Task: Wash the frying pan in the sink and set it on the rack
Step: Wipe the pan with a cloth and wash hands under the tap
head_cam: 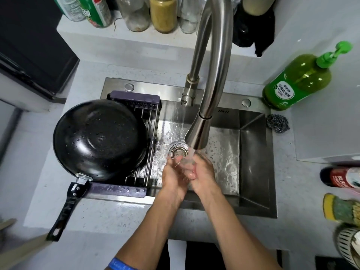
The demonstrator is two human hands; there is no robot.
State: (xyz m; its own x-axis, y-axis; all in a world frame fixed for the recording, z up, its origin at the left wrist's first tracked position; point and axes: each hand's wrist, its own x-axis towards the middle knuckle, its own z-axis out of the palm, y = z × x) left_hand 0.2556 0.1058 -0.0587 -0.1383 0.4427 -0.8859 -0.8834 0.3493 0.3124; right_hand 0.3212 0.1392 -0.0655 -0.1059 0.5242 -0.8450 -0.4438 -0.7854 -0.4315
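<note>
The black frying pan (99, 139) lies upside down and wet on the dish rack (136, 98) over the left part of the steel sink (251, 145). Its black handle (64, 209) sticks out toward me over the counter's front. Both hands are in the sink to the right of the pan, pressed together under the water running from the faucet (196, 133). My left hand (173, 174) has its fingers stretched up toward the drain (178, 151). My right hand (204, 170) has its fingers curled in against the left. Neither hand holds an object.
A green dish soap bottle (296, 82) stands at the sink's back right corner, with a steel scourer (277, 123) beside it. Jars and bottles (163, 14) line the ledge behind. A sponge (339, 209) and more bottles sit at the right edge.
</note>
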